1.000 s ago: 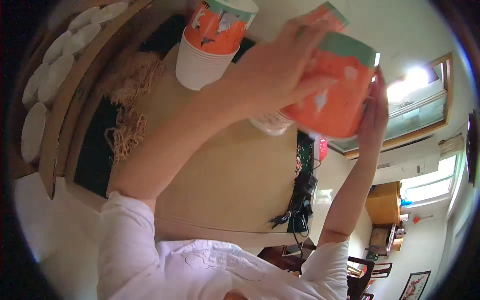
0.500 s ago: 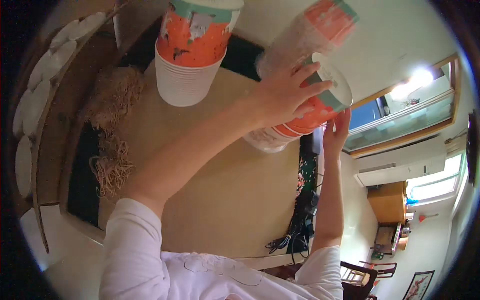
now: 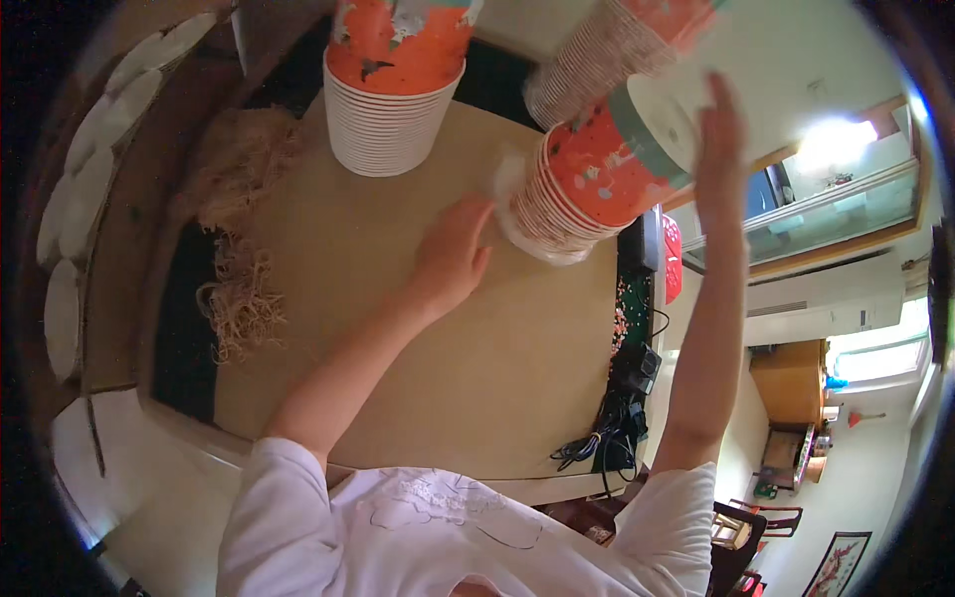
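Note:
A tilted stack of paper tubs [image 3: 602, 169], orange with a green band, stands at the right of the board, clear plastic [image 3: 512, 194] bunched about its lower end. Beside that plastic is my left hand [image 3: 453, 259], its fingers curled in; whatever they may pinch is hidden. My right hand [image 3: 721, 139] is raised with fingers stretched out, slightly blurred, along the right side of the stack's pale round end [image 3: 657, 114]. Whether it touches the stack I cannot tell. Another tub stack [image 3: 398, 90], orange above white rims, stands upright at the far left.
A third tub stack [image 3: 617, 55] leans behind at the far right. Tangled tan strands [image 3: 239, 298] lie along the board's left side. Black cables [image 3: 607, 433] and a dark adapter [image 3: 637, 368] lie at the right edge. The tan board [image 3: 477, 388] covers most of the table.
My left hand has come off the stack's upper part and down to its plastic-wrapped end. My right hand has risen beside the pale end. The tilted stack now shows more of its side.

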`<state>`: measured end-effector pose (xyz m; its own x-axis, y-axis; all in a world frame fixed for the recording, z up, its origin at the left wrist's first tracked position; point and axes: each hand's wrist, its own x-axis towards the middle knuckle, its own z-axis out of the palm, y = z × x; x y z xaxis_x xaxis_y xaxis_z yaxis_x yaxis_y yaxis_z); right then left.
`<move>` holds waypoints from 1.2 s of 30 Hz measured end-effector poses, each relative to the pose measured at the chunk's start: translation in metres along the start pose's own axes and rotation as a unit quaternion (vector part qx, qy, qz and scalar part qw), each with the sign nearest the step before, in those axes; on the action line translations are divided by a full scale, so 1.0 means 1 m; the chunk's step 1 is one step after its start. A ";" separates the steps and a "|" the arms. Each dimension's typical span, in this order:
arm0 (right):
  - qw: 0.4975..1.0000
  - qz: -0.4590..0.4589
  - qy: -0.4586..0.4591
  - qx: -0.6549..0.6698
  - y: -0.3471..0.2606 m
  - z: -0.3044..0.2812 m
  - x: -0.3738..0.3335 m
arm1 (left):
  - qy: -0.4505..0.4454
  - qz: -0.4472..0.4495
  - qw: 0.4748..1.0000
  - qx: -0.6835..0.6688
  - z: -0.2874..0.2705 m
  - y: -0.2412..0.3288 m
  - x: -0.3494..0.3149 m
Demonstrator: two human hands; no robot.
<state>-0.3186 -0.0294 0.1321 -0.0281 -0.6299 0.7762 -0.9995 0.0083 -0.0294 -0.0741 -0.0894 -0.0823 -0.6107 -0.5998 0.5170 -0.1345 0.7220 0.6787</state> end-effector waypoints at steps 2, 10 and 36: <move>0.973 -0.012 -0.216 -0.086 0.003 0.020 -0.016 | 0.008 -0.031 0.999 0.042 -0.002 -0.023 -0.016; 0.973 0.028 -0.228 -0.011 -0.023 0.019 0.015 | 0.142 -0.003 0.970 0.198 -0.066 -0.040 0.008; 0.953 -0.016 -0.130 0.273 -0.160 0.093 0.150 | 0.316 -0.079 0.944 0.050 -0.104 -0.094 0.092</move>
<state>-0.1615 -0.1971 0.1950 0.0772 -0.7948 0.6020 -0.8429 -0.3745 -0.3863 -0.0367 -0.2484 -0.0444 0.0067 -0.7661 0.6427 -0.2783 0.6159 0.7371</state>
